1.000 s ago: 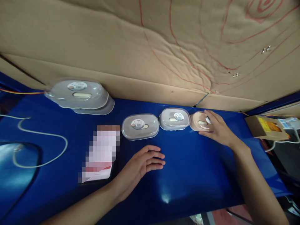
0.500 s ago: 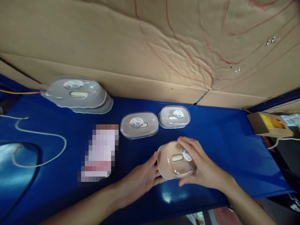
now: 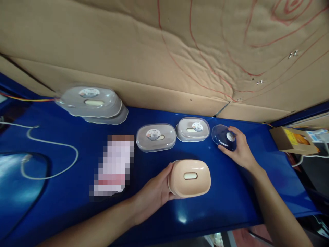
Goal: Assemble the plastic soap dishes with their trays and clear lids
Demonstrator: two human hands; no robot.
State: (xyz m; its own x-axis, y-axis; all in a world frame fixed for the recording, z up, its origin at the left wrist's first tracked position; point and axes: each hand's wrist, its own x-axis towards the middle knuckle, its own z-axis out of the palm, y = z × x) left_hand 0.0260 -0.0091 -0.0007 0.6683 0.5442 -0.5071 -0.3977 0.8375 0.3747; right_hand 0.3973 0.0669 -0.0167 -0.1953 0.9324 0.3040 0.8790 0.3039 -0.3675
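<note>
My left hand [image 3: 161, 187] grips a peach oval plastic box [image 3: 199, 168] from its left side, thumb on the rim and fingers partly hidden beneath. The box is uncovered, and a pale pill-shaped piece shows in the middle of its hollow. Farther right, my right hand [image 3: 240, 145] holds a clear plastic lid [image 3: 220, 135] with a round label, fingers at its far edge and thumb at its near one. The lid is low over or on the blue table; I cannot tell which. Left of it are a small lidded grey box [image 3: 183, 133] and a wider lidded grey box [image 3: 144, 142].
Stacked lidded grey boxes [image 3: 109, 106] stand at the back left of the blue table [image 3: 154, 226]. A blurred-out flat item [image 3: 114, 168] lies left of centre. White cable [image 3: 59, 147] curls at the left. A cardboard wall [image 3: 115, 44] rises behind; a carton [image 3: 281, 140] is at right.
The clear lid has come off the peach box. My right hand has carried it away to the right and back, beside the small grey box. My left hand still holds the peach box.
</note>
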